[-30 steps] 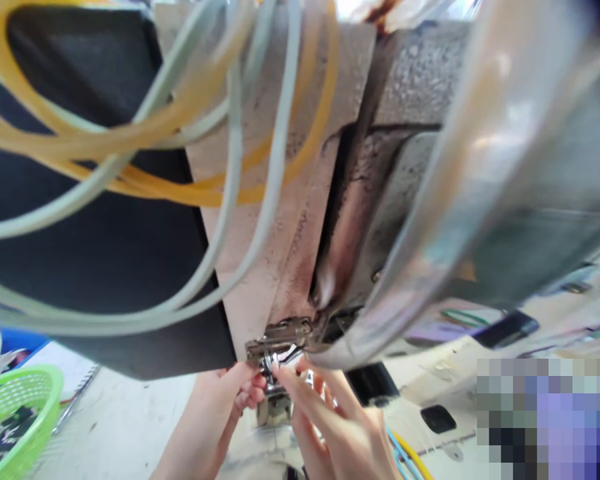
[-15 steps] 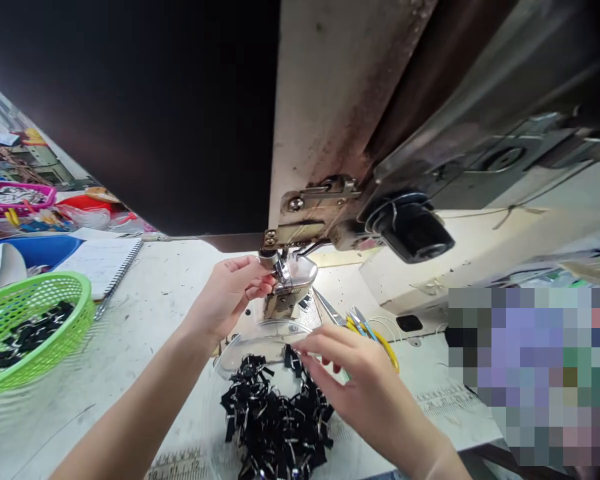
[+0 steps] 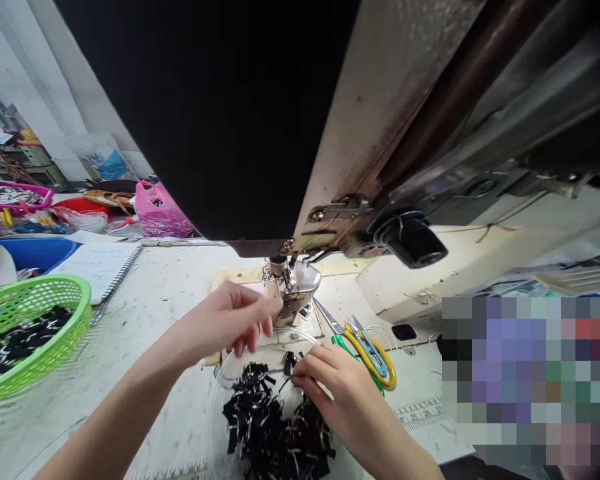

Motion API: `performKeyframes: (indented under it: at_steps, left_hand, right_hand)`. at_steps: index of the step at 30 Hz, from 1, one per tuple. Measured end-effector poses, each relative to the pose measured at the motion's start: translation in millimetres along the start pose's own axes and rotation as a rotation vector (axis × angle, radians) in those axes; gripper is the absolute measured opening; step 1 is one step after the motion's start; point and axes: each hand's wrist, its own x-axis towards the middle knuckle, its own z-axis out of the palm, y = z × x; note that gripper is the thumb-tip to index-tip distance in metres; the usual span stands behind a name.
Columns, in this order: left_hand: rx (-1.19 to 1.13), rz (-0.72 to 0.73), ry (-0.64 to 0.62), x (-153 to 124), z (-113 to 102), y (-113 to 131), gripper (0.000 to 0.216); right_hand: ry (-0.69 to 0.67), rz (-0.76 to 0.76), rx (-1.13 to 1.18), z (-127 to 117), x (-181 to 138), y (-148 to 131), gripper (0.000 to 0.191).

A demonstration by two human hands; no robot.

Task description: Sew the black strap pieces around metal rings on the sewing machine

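Note:
My left hand (image 3: 230, 320) hovers just in front of the sewing machine's needle area (image 3: 293, 277), its fingers loosely curled and apart. I see nothing between them. My right hand (image 3: 343, 390) is over the right side of a clear plastic tub (image 3: 223, 377). Its thumb and forefinger pinch a small black fabric tab (image 3: 286, 382) at the pile's edge. Inside the tub lies a heap of black fabric tabs (image 3: 270, 433) with shiny metal bits among them. The tub stands on the white table in front of the machine's metal arm.
A green basket (image 3: 83, 300) with black tabs stands at left, beside a spiral notebook (image 3: 103, 263). Scissors (image 3: 330, 317) and yellow-handled snips (image 3: 387, 363) lie right of the machine bed. The dark machine head (image 3: 205, 120) overhangs the table. A pink bag (image 3: 163, 210) sits behind.
My left hand has drawn back from the needle area, down and left, its fingers loosening. My right hand has shifted slightly down and left at the tub. The camera view has tilted.

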Motion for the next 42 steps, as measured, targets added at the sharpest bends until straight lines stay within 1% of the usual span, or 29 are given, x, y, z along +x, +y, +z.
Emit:
performKeyframes:
  at_steps: [2,4,6,8,12,15,19,20,22,24,26,28,30,32,34,37,39,42]
  left_hand:
    - [0.171,-0.033,-0.081,-6.8,2.9,-0.4,0.032]
    - [0.218,-0.004,-0.125,-11.3,9.8,-1.3,0.028]
    - [0.208,0.004,-0.176,-13.8,18.0,-1.9,0.028]
    - [0.161,-0.014,-0.226,-15.1,24.5,-1.8,0.028]
    - [0.080,-0.021,-0.290,-15.3,29.5,-2.3,0.024]
    - [0.008,-0.051,-0.283,-13.9,31.9,-5.6,0.033]
    - [-0.035,-0.079,-0.165,-9.7,38.2,-10.2,0.021]
    - [-0.036,-0.088,-0.151,-8.4,39.7,-11.1,0.023]
    - [-0.067,-0.119,-0.168,-6.0,42.1,-12.6,0.031]
    - [-0.125,-0.151,-0.217,-3.9,43.8,-14.2,0.036]
    - [-0.186,-0.151,-0.229,-2.5,44.8,-15.8,0.038]
    - [-0.246,-0.151,-0.219,-1.5,45.2,-17.3,0.038]
    - [-0.293,-0.161,-0.183,-1.0,45.0,-18.3,0.037]
    - [-0.314,-0.157,-0.151,-0.8,44.4,-18.5,0.035]
    - [-0.315,-0.132,-0.135,-1.2,43.7,-18.2,0.031]
    - [-0.306,-0.090,-0.118,-2.3,43.0,-17.5,0.027]
    - [-0.288,-0.067,-0.091,-3.0,42.9,-17.5,0.026]
    - [-0.239,-0.027,-0.047,-3.4,42.7,-17.9,0.024]
  right_hand:
    - [0.149,-0.091,0.091,-7.9,-4.0,3.0,0.021]
    - [0.285,-0.187,0.116,-13.0,-9.1,4.5,0.025]
    - [0.384,-0.247,0.082,-15.4,-14.0,5.3,0.033]
    - [0.427,-0.261,0.058,-15.9,-17.5,6.1,0.039]
    - [0.495,-0.229,0.044,-14.1,-19.8,8.6,0.040]
    - [0.588,-0.193,0.018,-11.5,-20.1,11.4,0.037]
    - [0.720,-0.209,-0.096,-9.6,-21.1,15.7,0.035]
    - [0.737,-0.218,-0.141,-9.9,-21.1,16.3,0.035]
    - [0.744,-0.248,-0.211,-11.4,-20.6,16.3,0.033]
    - [0.733,-0.296,-0.238,-12.9,-18.9,14.6,0.029]
    - [0.723,-0.347,-0.233,-13.3,-16.0,11.9,0.025]
    - [0.726,-0.376,-0.226,-12.3,-12.1,9.2,0.023]
    - [0.755,-0.391,-0.232,-10.4,-8.2,7.1,0.024]
    - [0.752,-0.408,-0.219,-9.3,-5.5,5.9,0.026]
    - [0.723,-0.373,-0.141,-9.7,-4.5,5.2,0.033]
    - [0.720,-0.203,0.077,-13.2,-5.5,3.0,0.039]
    - [0.724,-0.087,0.257,-16.5,-6.2,-0.2,0.036]
    - [0.635,0.115,0.560,-21.9,-4.5,-6.7,0.032]
